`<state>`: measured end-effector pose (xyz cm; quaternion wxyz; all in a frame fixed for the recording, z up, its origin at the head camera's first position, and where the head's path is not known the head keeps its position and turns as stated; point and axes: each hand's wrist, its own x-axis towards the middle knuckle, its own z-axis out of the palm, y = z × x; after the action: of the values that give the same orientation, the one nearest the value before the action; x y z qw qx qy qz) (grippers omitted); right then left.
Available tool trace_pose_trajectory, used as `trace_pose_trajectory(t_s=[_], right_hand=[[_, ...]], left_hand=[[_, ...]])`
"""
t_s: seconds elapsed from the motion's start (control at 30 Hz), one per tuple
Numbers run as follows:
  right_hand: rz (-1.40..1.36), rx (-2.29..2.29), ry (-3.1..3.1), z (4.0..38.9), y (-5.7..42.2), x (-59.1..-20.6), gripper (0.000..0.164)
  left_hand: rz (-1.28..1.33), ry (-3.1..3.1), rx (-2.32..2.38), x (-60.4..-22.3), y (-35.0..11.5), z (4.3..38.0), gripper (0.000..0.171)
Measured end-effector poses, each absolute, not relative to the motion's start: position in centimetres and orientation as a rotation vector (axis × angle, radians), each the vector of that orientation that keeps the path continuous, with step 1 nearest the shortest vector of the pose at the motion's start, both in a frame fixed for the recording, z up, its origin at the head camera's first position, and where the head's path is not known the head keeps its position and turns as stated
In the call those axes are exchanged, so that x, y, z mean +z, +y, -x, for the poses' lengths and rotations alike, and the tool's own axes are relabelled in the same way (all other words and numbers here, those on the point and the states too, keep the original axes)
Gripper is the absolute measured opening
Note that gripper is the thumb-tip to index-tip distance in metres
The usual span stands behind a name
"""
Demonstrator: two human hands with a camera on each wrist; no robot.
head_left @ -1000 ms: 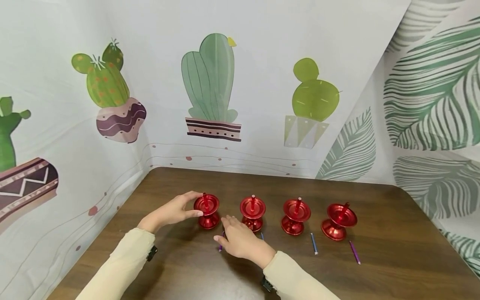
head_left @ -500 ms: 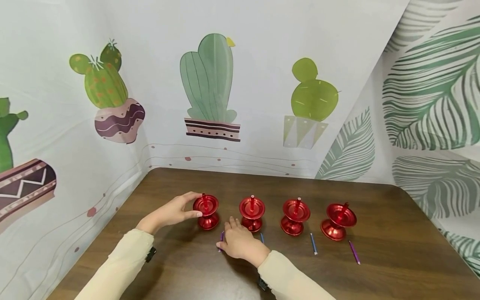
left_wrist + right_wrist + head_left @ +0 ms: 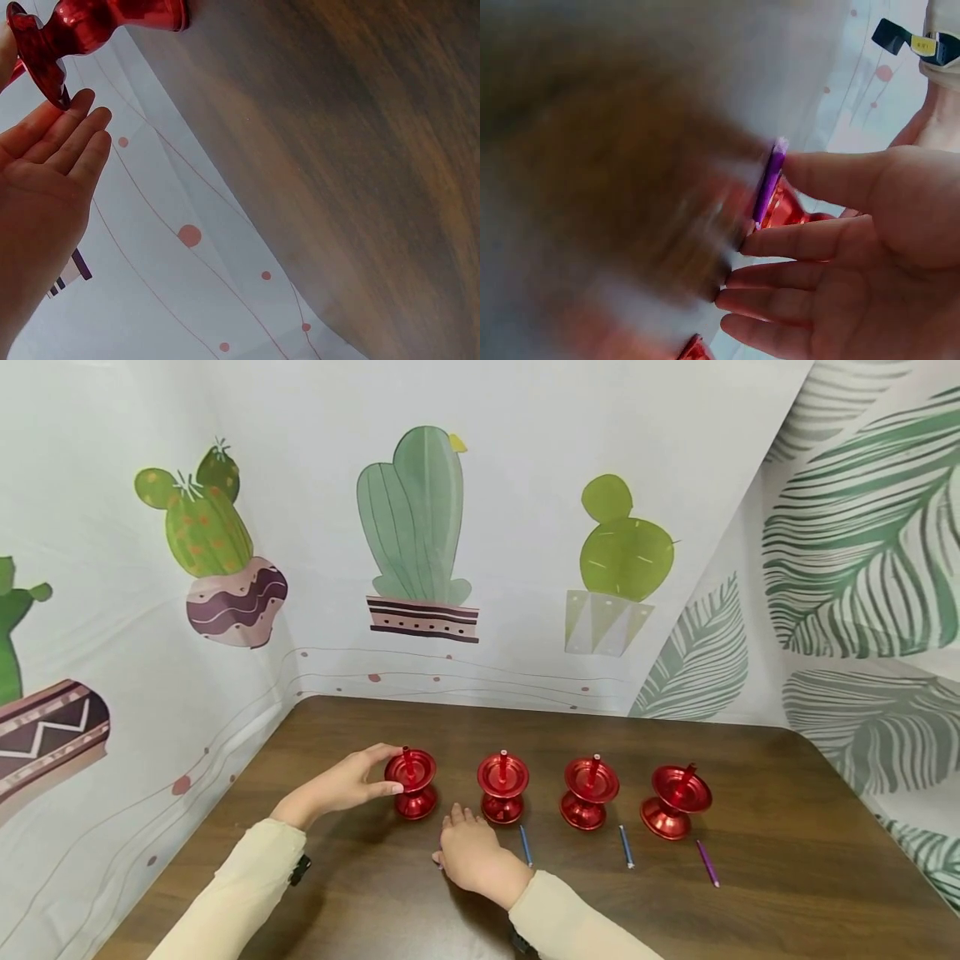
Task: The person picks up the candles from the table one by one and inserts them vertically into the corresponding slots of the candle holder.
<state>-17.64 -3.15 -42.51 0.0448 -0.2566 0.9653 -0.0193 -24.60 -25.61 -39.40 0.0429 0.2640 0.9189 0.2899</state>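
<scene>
My left hand [image 3: 348, 787] holds the leftmost red metal candle holder [image 3: 415, 803] by the rim of its dish, thumb in front and fingers behind. This holder [image 3: 94, 26] stands upright on the table, a thin red stick rising from its dish. My right hand [image 3: 476, 853] is low over the table, between that holder and the second red candle holder [image 3: 503, 810]. In the right wrist view a thin purple candle [image 3: 769, 184] lies between the tips of the thumb and index finger, which reach its two ends. The head view mostly hides this candle behind the hand.
Two more red candle holders [image 3: 583, 810] [image 3: 666, 818] stand further right in the row. In front of the row lie two thin blue candles [image 3: 526, 845] [image 3: 627, 847] and another purple one [image 3: 707, 863]. A cactus-printed cloth [image 3: 525, 527] hangs behind the brown table [image 3: 780, 827].
My right hand has drawn back slightly towards me, and its thumb and index finger have come to the purple candle, now mostly covered. The left hand keeps its hold on the leftmost candle holder.
</scene>
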Motion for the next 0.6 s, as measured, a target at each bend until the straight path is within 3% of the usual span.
trace_pose_trajectory(t_s=[0.13,0.3,0.5,0.6], right_hand=[[0.864,-0.013,3.006,17.37,-3.23,-42.49,0.040],[0.947,-0.077,3.098,17.40,-2.99,-42.48,0.009],[0.988,-0.201,3.150,17.60,-2.96,-42.49,0.025],[0.986,-0.163,3.138,17.46,-3.17,-42.42,0.022]], left_hand=[[-0.805,2.807,0.893,-39.40,-25.57,24.56,0.067],[-0.814,2.805,0.903,-39.51,-25.66,24.58,0.067],[-0.805,2.807,0.906,-39.53,-25.67,24.54,0.068],[-0.800,2.803,0.911,-39.54,-25.65,24.51,0.068]])
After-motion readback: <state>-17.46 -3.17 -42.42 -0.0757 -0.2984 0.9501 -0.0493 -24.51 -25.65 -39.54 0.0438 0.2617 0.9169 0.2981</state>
